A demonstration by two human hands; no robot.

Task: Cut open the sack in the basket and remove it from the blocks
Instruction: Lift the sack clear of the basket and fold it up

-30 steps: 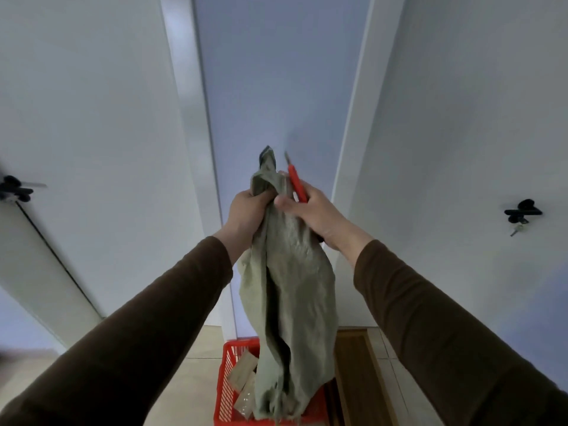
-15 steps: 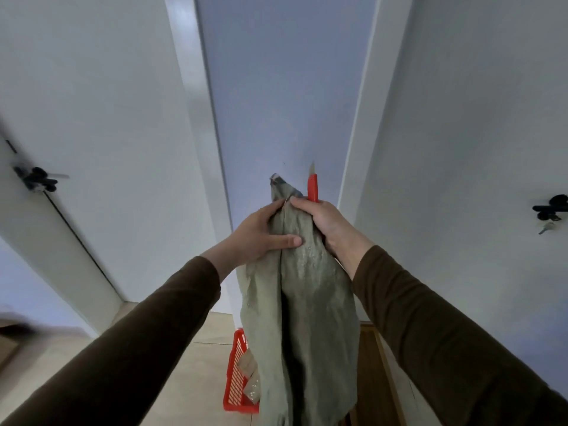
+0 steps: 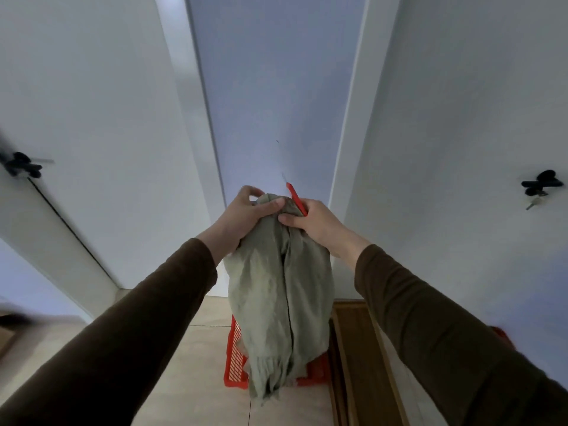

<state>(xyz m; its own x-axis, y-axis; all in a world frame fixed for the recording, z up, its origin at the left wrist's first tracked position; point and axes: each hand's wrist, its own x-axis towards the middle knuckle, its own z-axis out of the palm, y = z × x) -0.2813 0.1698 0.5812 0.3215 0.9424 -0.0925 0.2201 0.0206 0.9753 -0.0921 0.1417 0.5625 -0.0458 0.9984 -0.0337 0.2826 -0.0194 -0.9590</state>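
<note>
Limp grey-green woven sack (image 3: 278, 290), slit lengthwise, hangs above the red slatted plastic basket (image 3: 235, 361), its frayed lower end draped over the basket. Left hand (image 3: 246, 215) grips the sack top. Right hand (image 3: 310, 224) pinches the sack beside it, also holding a red-handled cutter (image 3: 296, 198).

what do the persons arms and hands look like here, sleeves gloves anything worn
Both arms wear long, dark brown sleeves of a plain, snug fabric with no visible print or logo. The left sleeve and the right sleeve each end at the wrist. The left hand and the right hand are bare: no gloves, and no rings, watch or bracelet show from this view.
</note>
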